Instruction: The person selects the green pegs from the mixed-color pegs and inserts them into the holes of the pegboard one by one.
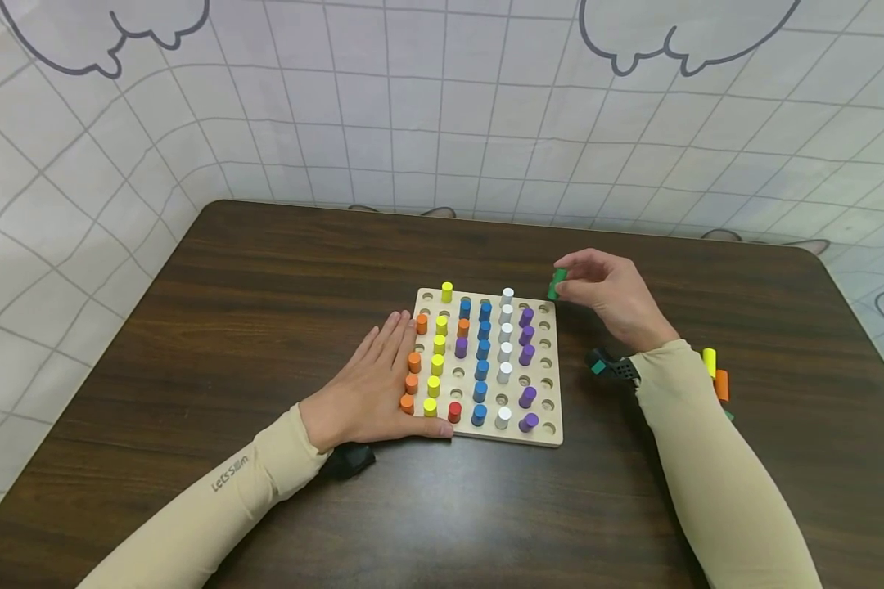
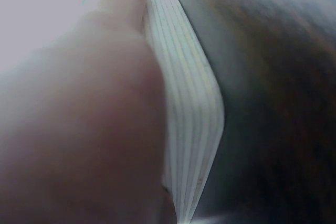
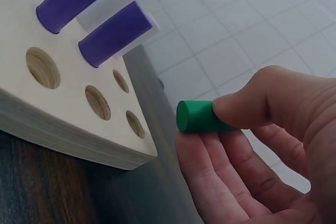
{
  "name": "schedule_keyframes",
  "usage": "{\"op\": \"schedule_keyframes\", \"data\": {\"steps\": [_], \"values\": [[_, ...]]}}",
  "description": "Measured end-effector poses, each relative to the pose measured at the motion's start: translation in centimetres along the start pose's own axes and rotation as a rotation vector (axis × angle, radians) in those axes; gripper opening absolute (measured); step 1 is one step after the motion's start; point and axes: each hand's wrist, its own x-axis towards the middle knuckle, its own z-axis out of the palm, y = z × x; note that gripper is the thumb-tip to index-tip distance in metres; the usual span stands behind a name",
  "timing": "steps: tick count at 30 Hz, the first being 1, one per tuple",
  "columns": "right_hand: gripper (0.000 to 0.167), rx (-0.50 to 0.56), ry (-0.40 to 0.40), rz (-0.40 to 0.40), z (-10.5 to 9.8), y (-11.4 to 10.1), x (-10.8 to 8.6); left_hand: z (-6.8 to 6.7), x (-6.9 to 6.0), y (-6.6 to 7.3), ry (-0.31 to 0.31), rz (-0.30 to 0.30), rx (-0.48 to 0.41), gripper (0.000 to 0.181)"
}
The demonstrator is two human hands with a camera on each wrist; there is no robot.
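Observation:
A pale wooden pegboard (image 1: 504, 435) bears columns of orange, yellow, blue, white and purple pegs, plus a red peg (image 1: 454, 411) near the front. Round holes show along its right side. My left hand (image 1: 372, 397) lies with straight fingers along the board's left edge, its thumb at the front edge; the left wrist view shows this thumb blurred against the layered side. Between thumb and fingers, my right hand (image 1: 619, 298) pinches a green peg (image 3: 197, 116) just off the board's back right corner. In the head view that green peg (image 1: 557, 284) is tilted.
To the right, partly hidden by the right sleeve, lie a yellow peg (image 1: 710, 361), an orange peg (image 1: 721, 385) and a bit of green. The dark wooden table (image 1: 280, 278) meets a white gridded cloth (image 1: 442, 106) at the back.

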Motion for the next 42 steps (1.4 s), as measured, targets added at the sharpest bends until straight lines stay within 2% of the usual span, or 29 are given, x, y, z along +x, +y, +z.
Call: {"op": "schedule_keyframes", "data": {"steps": [18,28,42], "values": [[0.035,-0.224,-0.020,0.033,0.43,0.03,0.07,0.02,-0.01,-0.02,0.001,0.004,0.006,0.136],[0.030,-0.252,-0.027,0.056,0.49,-0.10,0.10,0.05,-0.10,-0.02,0.003,0.001,-0.007,0.136],[0.029,-0.308,-0.060,0.037,0.51,0.02,0.06,-0.04,-0.11,0.04,0.007,0.007,-0.013,0.136]]}}
